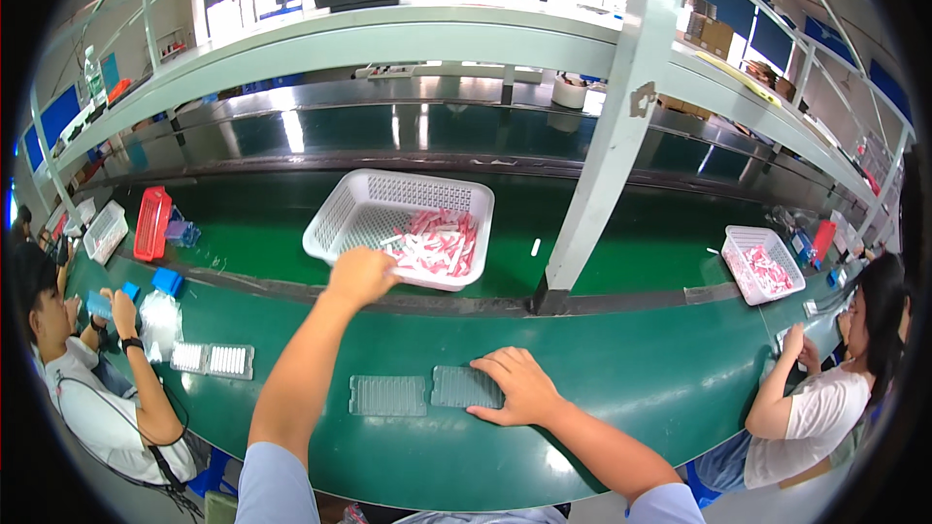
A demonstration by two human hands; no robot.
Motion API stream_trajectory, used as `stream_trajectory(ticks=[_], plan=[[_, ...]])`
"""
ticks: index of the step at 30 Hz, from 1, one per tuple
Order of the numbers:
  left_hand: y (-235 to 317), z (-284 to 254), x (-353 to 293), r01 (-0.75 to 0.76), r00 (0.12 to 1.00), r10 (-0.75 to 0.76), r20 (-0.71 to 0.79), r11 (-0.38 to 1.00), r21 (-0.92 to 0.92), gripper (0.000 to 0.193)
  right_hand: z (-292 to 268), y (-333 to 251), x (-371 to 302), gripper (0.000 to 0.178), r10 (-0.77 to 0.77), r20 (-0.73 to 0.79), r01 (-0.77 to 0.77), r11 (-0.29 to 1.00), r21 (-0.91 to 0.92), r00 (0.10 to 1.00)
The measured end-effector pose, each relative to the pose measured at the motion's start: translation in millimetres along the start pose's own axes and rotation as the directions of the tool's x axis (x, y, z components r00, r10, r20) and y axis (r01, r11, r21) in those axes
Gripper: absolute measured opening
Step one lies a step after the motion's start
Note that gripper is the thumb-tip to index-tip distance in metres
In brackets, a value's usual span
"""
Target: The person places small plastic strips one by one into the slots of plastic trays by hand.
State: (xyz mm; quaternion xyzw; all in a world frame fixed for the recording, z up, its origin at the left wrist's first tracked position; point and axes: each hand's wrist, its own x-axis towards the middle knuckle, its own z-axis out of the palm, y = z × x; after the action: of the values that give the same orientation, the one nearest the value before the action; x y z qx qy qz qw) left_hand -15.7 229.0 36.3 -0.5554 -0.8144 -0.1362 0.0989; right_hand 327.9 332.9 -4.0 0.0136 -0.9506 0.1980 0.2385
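A white perforated plastic basket (325, 223) stands ahead of me, with many small pink and white strips (442, 245) heaped in its right part. My left hand (359, 278) is at the basket's near rim, fingers curled down; what they hold, if anything, is hidden. On the green table before me lie two clear ribbed plastic trays side by side. No strips show in the left tray (387, 396) or in the visible part of the right tray (462, 387). My right hand (516, 386) grips the right tray's right end, thumb at the near edge and fingers at the far edge.
A grey post (607, 136) rises right of the basket, and a small white piece (535, 247) lies between them. Co-workers sit at both sides. At left are a filled tray (212, 360) and a red basket (151, 223); at right, another strip basket (762, 265).
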Motion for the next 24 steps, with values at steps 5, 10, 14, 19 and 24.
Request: stream_trajectory(ticks=[5,10,14,19,24], plan=[[70,-7,-17,-0.042,0.999,0.042,-0.007,0.998,-0.043,0.035,-4,5,-1,0.066,0.015,0.011,-0.016,1.0,0.023,1.0],[95,-24,-53,0.194,0.977,-0.173,0.124,0.486,-0.852,0.027,-7,12,-2,0.065,0.022,0.012,-0.023,0.997,0.069,1.0],[105,-24,-109,0.615,0.756,0.202,0.623,-0.548,-0.567,0.028,-9,6,5,0.067,0.018,0.004,-0.018,0.996,0.088,1.0],[120,2,-142,0.621,0.708,0.222,0.67,-0.648,-0.442,0.03,-8,4,4,0.067,-0.091,-0.129,0.103,0.991,0.087,0.987],[142,15,-158,0.569,0.779,0.279,0.561,-0.69,-0.446,0.028,-21,-34,2,0.072,-0.215,-0.152,0.201,0.974,-0.101,0.965]])
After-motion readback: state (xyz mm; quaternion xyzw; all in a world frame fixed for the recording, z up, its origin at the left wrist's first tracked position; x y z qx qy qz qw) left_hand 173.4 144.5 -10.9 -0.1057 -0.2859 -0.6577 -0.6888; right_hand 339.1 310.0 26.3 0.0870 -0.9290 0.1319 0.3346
